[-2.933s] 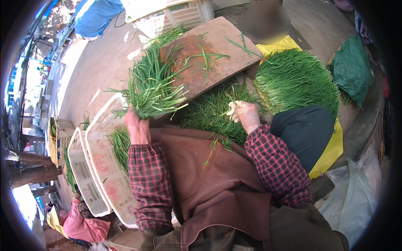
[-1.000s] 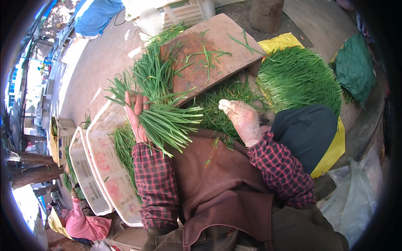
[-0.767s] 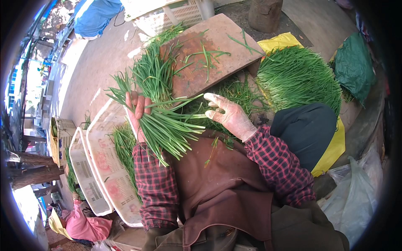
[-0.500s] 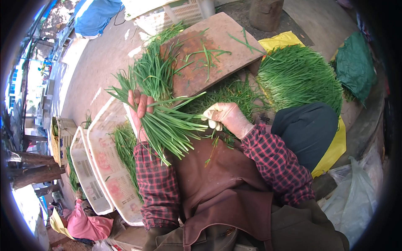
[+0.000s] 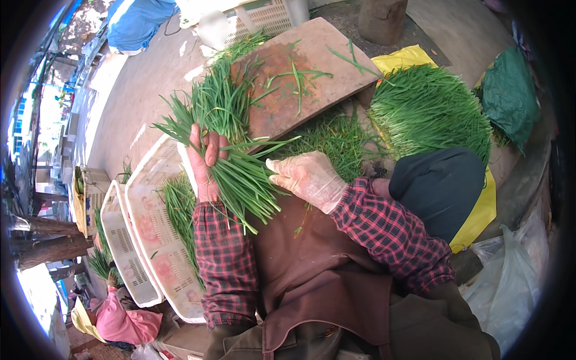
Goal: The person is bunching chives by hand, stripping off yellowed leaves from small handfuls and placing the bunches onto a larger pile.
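Head view: the left hand (image 5: 207,168) has its fingers closed around a bunch of green stalks (image 5: 249,192), held above the brown apron (image 5: 312,240) with the pale ends fanned toward the lower right. The gloved right hand (image 5: 309,180) meets those stalks with thumb and finger tips; whether they pinch a stalk cannot be told, since the rest of its fingers are curled out of sight. Reddish marks inside the white crate (image 5: 177,273) at left are too smeared to read, and loose greens (image 5: 180,207) and the left sleeve hide part of its inside. A pale blur covers one side of the far basket (image 5: 273,18), which the upper edge cuts off. Beyond the hands, a leafy heap (image 5: 219,111) conceals the left edge of the tabletop (image 5: 327,51). At right, a dark trouser knee (image 5: 444,183) partly hides a large pile (image 5: 429,111) on a yellow sheet (image 5: 405,56). What lies in the crumpled clear plastic (image 5: 507,270) is hard to make out, as are details of a person in pink (image 5: 129,321) near the dark rim.
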Demonstrator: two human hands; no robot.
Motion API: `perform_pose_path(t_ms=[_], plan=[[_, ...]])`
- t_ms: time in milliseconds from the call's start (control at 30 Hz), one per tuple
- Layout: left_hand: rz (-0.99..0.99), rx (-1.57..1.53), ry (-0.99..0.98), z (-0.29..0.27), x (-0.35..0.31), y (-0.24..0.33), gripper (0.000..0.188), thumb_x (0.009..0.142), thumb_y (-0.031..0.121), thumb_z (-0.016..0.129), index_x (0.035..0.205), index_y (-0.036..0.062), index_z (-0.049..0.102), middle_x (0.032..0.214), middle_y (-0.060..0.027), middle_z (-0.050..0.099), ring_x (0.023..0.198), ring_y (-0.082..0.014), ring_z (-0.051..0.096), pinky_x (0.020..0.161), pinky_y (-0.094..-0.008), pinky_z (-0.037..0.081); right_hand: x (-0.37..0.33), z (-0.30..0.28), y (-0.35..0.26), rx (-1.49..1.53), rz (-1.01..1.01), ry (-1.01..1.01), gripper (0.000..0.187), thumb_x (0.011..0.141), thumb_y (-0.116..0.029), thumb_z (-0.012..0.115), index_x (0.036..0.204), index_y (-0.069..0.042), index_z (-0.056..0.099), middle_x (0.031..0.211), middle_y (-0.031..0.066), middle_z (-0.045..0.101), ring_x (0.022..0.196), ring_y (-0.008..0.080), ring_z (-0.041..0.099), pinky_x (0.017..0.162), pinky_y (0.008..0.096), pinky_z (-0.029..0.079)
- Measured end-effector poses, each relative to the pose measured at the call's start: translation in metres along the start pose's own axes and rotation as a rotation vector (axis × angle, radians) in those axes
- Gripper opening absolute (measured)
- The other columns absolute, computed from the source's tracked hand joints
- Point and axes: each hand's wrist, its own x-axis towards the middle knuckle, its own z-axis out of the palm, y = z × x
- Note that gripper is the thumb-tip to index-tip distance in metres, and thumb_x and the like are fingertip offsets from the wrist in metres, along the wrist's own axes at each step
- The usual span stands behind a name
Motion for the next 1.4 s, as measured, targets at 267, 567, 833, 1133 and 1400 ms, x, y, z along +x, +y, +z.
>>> perform_pose_path(t_ms=[267,567,833,1133,1400], plan=[[0.108,-0.256,-0.089,-0.018,-0.001,0.009,0.029,0.107,0.030,0.047,0.082,0.0144,0.046,0.053,0.0050,0.038,0.051,-0.0094,0.033,0.049,-0.0245,0.034,-0.018,0.006,0.012,-0.077,0.092,0.266,0.014,0.084,-0.014,0.073,0.093,-0.003,0.071,0.082,0.0125,0.072,0.071,0.0300,0.070,0.063,0.0381,0.056],[0.113,-0.333,-0.270,-0.035,0.008,0.017,0.028,0.108,0.029,0.043,0.085,0.0132,0.043,0.054,0.0034,0.041,0.054,-0.0124,0.039,0.051,-0.0269,0.039,-0.065,-0.010,0.073,-0.234,0.692,-0.301,0.021,0.093,-0.030,0.060,0.088,-0.011,0.070,0.075,0.0121,0.070,0.073,0.0323,0.069,0.070,0.0470,0.054],[0.039,-0.179,-0.235,0.003,0.000,0.022,0.031,0.107,0.031,0.044,0.081,0.0141,0.042,0.052,0.0048,0.038,0.049,-0.0088,0.032,0.048,-0.0235,0.033,-0.014,-0.060,0.037,0.334,0.615,0.057,0.021,0.092,-0.023,0.067,0.095,-0.003,0.073,0.072,0.0080,0.070,0.061,0.0165,0.065,0.064,0.0312,0.052],[0.122,-0.252,-0.166,0.004,0.007,0.017,0.030,0.107,0.029,0.045,0.082,0.0131,0.046,0.053,0.0043,0.042,0.050,-0.0082,0.035,0.046,-0.0242,0.034,-0.042,-0.025,0.006,1.002,0.769,-0.355,0.028,0.095,-0.031,0.069,0.101,-0.004,0.070,0.076,0.0029,0.069,0.053,0.0068,0.054,0.051,0.0227,0.045],[0.125,-0.304,-0.140,-0.006,0.004,0.013,0.029,0.106,0.029,0.047,0.081,0.0142,0.045,0.055,0.0047,0.041,0.052,-0.0084,0.033,0.047,-0.0247,0.034,-0.040,-0.002,0.001,1.148,0.885,-0.152,0.018,0.096,-0.009,0.055,0.099,0.000,0.070,0.074,0.0087,0.070,0.050,0.0092,0.056,0.049,0.0225,0.045]])
